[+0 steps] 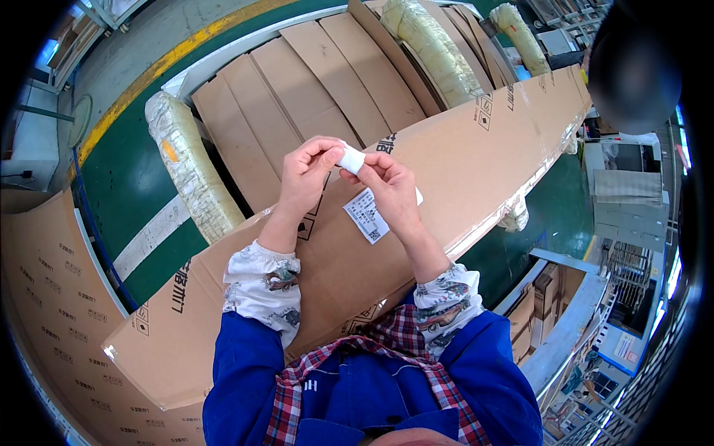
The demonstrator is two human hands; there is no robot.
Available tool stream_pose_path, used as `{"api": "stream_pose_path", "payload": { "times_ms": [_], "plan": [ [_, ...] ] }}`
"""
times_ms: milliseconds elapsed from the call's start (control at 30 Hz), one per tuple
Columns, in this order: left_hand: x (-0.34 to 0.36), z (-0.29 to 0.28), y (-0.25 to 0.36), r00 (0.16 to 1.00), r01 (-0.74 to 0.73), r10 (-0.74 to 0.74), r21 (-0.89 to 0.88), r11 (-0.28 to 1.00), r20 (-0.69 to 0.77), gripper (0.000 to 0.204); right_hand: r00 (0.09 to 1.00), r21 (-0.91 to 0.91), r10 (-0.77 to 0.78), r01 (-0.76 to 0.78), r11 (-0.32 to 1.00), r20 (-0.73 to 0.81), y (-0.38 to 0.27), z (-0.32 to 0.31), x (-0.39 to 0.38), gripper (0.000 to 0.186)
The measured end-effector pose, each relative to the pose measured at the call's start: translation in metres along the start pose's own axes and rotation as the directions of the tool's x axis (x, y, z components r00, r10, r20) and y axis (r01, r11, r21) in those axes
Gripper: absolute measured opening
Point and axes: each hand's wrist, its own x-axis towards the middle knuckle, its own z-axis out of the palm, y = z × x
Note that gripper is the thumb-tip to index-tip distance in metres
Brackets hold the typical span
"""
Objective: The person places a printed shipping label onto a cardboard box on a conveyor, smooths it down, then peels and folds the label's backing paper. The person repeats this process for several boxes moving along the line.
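Both of my hands meet over a long brown cardboard carton that lies slantwise in front of me. My left hand pinches one end of a small white slip, which looks curled or folded like a label. At the slip's other end, the thumb and fingers of my right hand are closed on it. A white printed label with a square code sits flat on the carton, just below and beside my right hand. Another white edge shows behind that hand, mostly hidden.
Beyond the carton, flat cardboard pieces fill a rack with wrapped, padded posts. More printed cardboard stands at the left. To the right are a metal-framed bin holding cardboard and grey equipment. A yellow line crosses the floor.
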Motion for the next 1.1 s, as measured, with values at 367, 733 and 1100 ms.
{"api": "stream_pose_path", "payload": {
  "times_ms": [367, 733, 1100],
  "plan": [
    [-0.001, 0.0021, -0.0014, 0.994, -0.08, 0.088, 0.134, 0.988, -0.059, 0.011, 0.996, -0.066, -0.082, 0.084, 0.994, 0.029, 0.0047, -0.0002, -0.0014, 0.015],
    [-0.0004, 0.0028, 0.0023, 0.991, -0.122, 0.129, 0.175, 0.977, -0.031, 0.01, 0.996, -0.074, -0.071, 0.067, 0.995, -0.058, 0.0038, -0.0003, -0.0026, 0.023],
    [-0.0006, 0.003, 0.0034, 0.994, -0.108, 0.11, 0.154, 0.982, -0.007, 0.01, 0.953, -0.27, -0.273, 0.231, 0.935, -0.129, 0.0015, 0.0061, -0.0043, 0.016]
  ]
}}
